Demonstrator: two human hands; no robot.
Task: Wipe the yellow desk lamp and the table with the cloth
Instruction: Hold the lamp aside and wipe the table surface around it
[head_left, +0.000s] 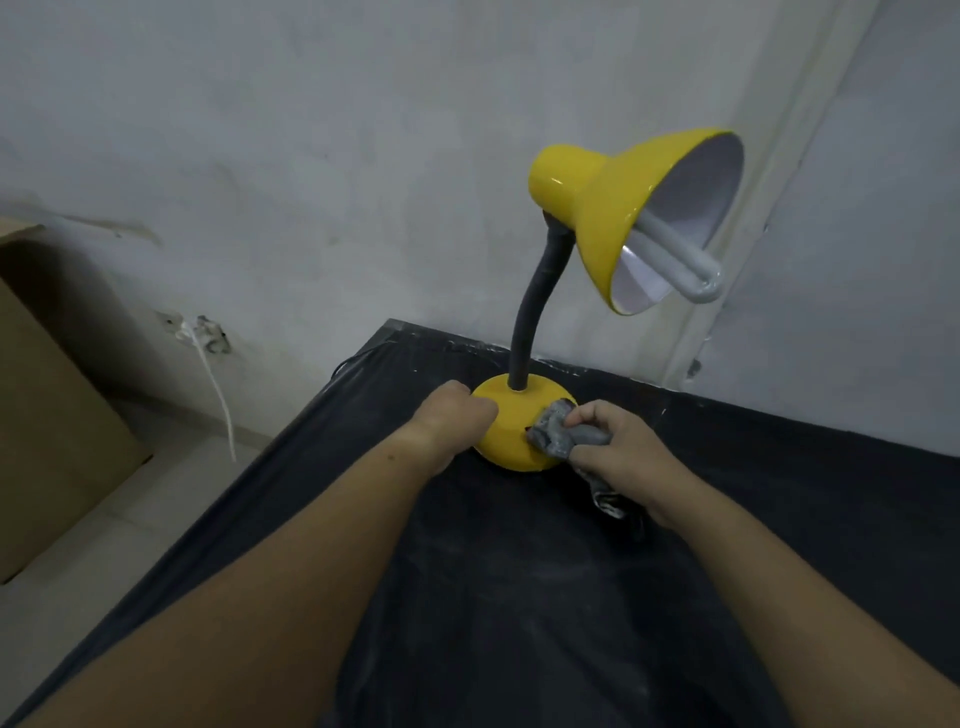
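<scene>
base wiping under way: right hand pinching grey cloth against yellow desk lamp base on dusty table; left hand curled against base, bracing. next, probably neck, shade, then tabletop.

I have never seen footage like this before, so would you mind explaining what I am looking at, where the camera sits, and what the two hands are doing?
There is no machine here: a person wears a wide-angle camera on the head, looking down at their own arms, which is why the picture bends at the edges. The left hand rests against the left side of the round lamp base, apparently steadying it. The right hand grips a bunched grey cloth and presses it on the base's right side. The yellow desk lamp stands on a dark, dusty table, its shade tilted right with the bulb showing. Behind is a pale wall, with a cardboard box on the left.
</scene>
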